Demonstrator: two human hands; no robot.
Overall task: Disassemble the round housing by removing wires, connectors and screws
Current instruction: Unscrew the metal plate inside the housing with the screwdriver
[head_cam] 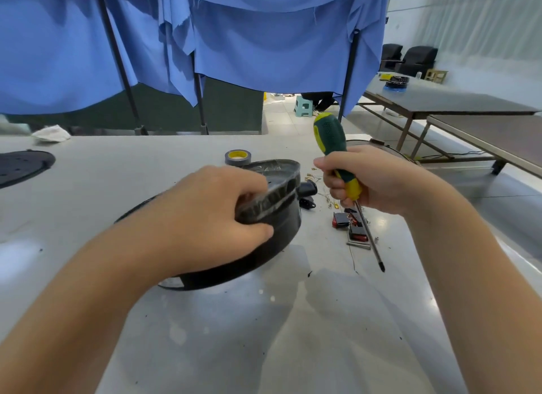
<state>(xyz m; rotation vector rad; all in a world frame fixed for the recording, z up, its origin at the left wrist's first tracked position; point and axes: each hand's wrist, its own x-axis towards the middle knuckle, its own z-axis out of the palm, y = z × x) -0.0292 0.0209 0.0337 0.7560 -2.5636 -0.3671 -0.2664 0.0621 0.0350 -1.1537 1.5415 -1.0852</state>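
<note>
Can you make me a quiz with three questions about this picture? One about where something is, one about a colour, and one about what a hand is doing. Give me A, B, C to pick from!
1. Where is the roll of tape?
A. On the table behind the round housing
B. On the floor
C. In the right hand

2. What colours is the screwdriver handle?
A. Red and white
B. Green and yellow
C. All black

3. What is the left hand doing?
A. Lying flat on the table
B. Waving in the air
C. Gripping the round housing

Answers: 1 A, the tape sits on the table just past the housing. 2 B, the handle in the right hand is green with yellow. 3 C, its fingers curl round the housing's edge.
</note>
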